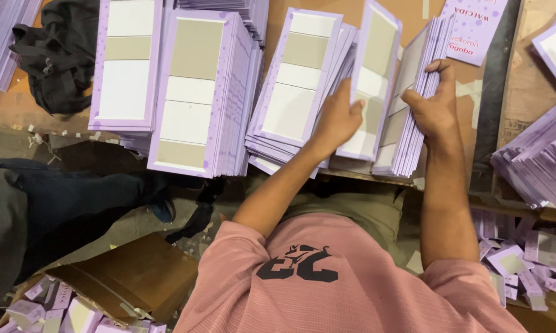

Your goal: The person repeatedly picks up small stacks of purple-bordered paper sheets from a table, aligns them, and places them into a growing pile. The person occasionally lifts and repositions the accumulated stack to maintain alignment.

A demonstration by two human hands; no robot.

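My left hand [339, 117] grips one flat lilac carton blank [375, 68] with white and grey panels, lifted on edge between two stacks. My right hand [435, 108] holds the upright stack of the same blanks [413, 123] at the table's near edge, fingers over its top. A leaning pile of blanks [296, 86] lies just left of my left hand.
More lilac stacks sit on the brown table: one [197, 92] at centre left, one [127, 61] further left, another [537, 160] at right. A black bag [59, 55] lies far left. A brown cardboard box [130, 277] and loose small lilac boxes [524, 259] are on the floor.
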